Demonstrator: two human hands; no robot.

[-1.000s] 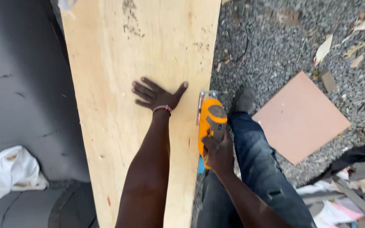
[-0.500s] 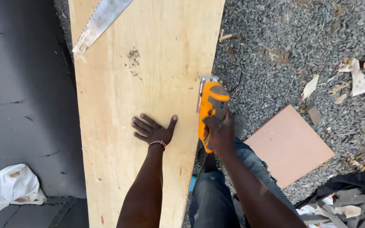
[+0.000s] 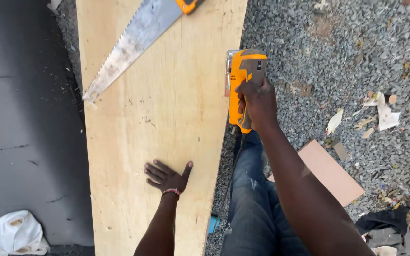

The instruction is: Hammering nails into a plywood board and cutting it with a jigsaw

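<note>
A long pale plywood board (image 3: 157,118) runs from the top of the head view to the bottom. My left hand (image 3: 167,176) lies flat on it, fingers spread, with a beaded band at the wrist. My right hand (image 3: 257,102) grips the handle of an orange power jigsaw (image 3: 243,78) that sits against the board's right edge. Its dark cord hangs down past my jeans-clad leg (image 3: 255,204). A handsaw (image 3: 134,42) with an orange handle lies slantwise on the board's far end.
Grey gravel (image 3: 338,57) with paper and wood scraps spreads to the right. A pinkish flat board piece (image 3: 333,173) lies by my leg. Dark pavement (image 3: 24,132) is on the left, with a white bag (image 3: 13,234) at the bottom left corner.
The jigsaw in my right hand has advanced along the board's right edge, away from me. My left hand stays flat on the board and now sits lower in view. The handsaw has come into sight.
</note>
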